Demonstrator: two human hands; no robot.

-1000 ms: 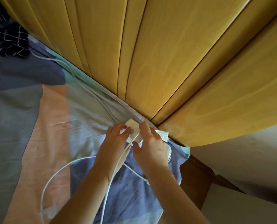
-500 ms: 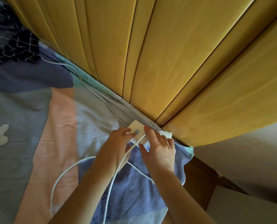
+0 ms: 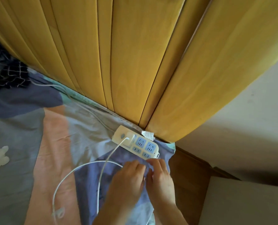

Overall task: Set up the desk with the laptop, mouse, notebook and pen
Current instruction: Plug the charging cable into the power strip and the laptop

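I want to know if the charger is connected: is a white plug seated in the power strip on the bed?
Yes, a white plug with its cable sits in the power strip beside the switch.

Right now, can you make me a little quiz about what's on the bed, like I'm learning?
1. True or false: a white plug sits in the power strip.
2. Where does the power strip lie? A) on the floor B) on the bed sheet, at the foot of the yellow headboard C) in the left hand
3. Fill in: the right hand holds ____.

Key:
1. True; the white cable runs from the plug.
2. B
3. Nothing; both hands are empty, just short of the strip.
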